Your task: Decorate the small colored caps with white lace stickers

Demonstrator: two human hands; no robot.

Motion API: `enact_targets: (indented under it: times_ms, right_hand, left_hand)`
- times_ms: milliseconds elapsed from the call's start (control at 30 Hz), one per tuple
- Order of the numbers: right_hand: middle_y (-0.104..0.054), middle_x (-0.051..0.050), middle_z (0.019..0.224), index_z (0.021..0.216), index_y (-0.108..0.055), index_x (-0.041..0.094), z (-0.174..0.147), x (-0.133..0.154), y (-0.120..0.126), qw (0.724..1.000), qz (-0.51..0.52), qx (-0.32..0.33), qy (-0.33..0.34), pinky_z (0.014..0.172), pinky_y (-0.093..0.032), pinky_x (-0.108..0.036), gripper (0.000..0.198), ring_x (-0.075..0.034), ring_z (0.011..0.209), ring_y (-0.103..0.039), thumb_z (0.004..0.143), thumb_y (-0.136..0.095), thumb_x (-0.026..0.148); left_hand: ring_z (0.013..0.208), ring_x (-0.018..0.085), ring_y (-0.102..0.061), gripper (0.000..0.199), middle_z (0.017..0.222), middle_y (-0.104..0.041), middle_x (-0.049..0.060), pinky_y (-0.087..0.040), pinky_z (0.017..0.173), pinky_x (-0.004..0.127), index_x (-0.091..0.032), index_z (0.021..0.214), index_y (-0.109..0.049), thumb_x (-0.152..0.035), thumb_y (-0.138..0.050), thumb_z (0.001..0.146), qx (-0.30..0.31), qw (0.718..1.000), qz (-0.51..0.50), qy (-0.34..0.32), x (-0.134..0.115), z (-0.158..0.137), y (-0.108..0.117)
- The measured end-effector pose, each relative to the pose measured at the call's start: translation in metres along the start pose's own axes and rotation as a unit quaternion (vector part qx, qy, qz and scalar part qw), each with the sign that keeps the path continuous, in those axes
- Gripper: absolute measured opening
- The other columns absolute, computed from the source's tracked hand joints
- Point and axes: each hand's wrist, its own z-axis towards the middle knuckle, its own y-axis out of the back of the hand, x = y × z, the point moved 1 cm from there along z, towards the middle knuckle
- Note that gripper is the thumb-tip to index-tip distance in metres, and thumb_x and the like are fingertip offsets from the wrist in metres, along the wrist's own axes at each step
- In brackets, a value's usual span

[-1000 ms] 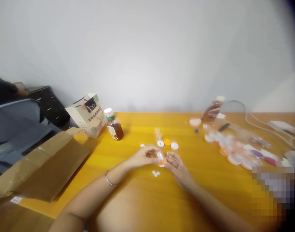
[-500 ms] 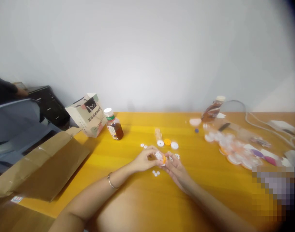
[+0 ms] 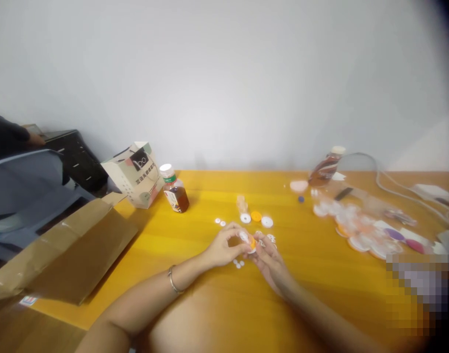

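Observation:
Between my hands is a small orange-and-white round plastic piece (image 3: pixel 252 244) with a clear-and-white part at its upper left; blur hides its details. My left hand (image 3: pixel 222 247) pinches it from the left, thumb below and fingers above. From the right, my right hand (image 3: pixel 270 262) grips its edge with closed fingers. Close beyond them lie a white disc with a centre hole (image 3: pixel 245 218), an orange disc (image 3: pixel 256 216) and another white disc (image 3: pixel 267 222). Small white rings (image 3: pixel 271 239) lie by my right fingers. Small white dots (image 3: pixel 239 264) rest below the held piece.
At left stand an open brown paper bag (image 3: pixel 95 250), a printed gift bag (image 3: pixel 139 181) and a bottle of dark drink (image 3: pixel 176 196). Another bottle (image 3: pixel 324 169), clustered clear-and-orange round pieces (image 3: pixel 360 228) and cables (image 3: pixel 393 189) occupy the right. A person's dark sleeve (image 3: pixel 7 132) shows far left.
The view has shifted very slightly, so everything sits a little further right. Both hands still hold the piece, which looks slightly turned, with more of its orange side showing.

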Motion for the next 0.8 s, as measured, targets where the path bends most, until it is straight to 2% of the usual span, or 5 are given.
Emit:
enact_targets:
  times_ms: [233,433,600,700,800]
  right_hand:
    - [-0.064,-0.002,0.078,0.093,-0.048,0.024,0.002,-0.001,0.003,0.999,0.013,0.026,-0.046,0.071,-0.046,-0.036,0.03,-0.021,0.075,-0.062,0.073,-0.057,0.046]
    - [-0.062,-0.001,0.091,0.095,-0.046,0.026,0.006,0.0,0.009,0.991,-0.132,0.026,0.012,0.081,-0.044,-0.035,0.029,-0.019,0.086,-0.059,0.074,-0.058,0.042]
    - [-0.06,-0.004,0.092,0.093,-0.052,0.023,0.001,0.005,0.005,0.955,-0.281,0.026,0.089,0.082,-0.044,-0.034,0.024,-0.021,0.09,-0.056,0.074,-0.059,0.035]
    - [-0.061,-0.004,0.091,0.092,-0.055,0.023,0.002,0.014,0.01,0.932,-0.333,-0.034,0.141,0.081,-0.044,-0.034,0.022,-0.021,0.086,-0.057,0.074,-0.058,0.035]
    - [-0.06,-0.005,0.091,0.086,-0.056,0.023,0.012,0.033,0.031,0.862,-0.432,-0.14,0.226,0.08,-0.043,-0.035,0.02,-0.022,0.085,-0.055,0.072,-0.059,0.037]
  left_hand:
    - [0.085,0.015,-0.051,0.026,0.089,-0.052,0.006,-0.039,0.081,0.027,-0.013,0.087,-0.061,-0.036,-0.058,0.074,0.019,0.999,0.022,-0.025,0.001,0.0,0.003]
    - [0.085,0.017,-0.048,0.034,0.087,-0.055,0.004,-0.029,0.082,0.032,-0.018,0.088,-0.06,-0.047,-0.057,0.071,-0.009,0.954,0.291,-0.073,0.005,-0.004,0.004]
    - [0.088,0.021,-0.048,0.035,0.09,-0.055,0.008,-0.029,0.081,0.037,-0.017,0.092,-0.057,-0.047,-0.048,0.077,0.02,0.897,0.429,-0.104,0.008,-0.009,-0.001]
    - [0.093,0.023,-0.047,0.051,0.1,-0.054,0.01,-0.032,0.083,0.038,-0.017,0.108,-0.05,-0.054,-0.049,0.073,0.003,0.901,0.42,-0.104,0.0,-0.011,-0.003]
    - [0.106,0.025,-0.043,0.067,0.115,-0.049,0.013,-0.032,0.09,0.038,-0.016,0.123,-0.036,-0.058,-0.047,0.072,0.032,0.914,0.377,-0.147,-0.013,-0.017,-0.01]
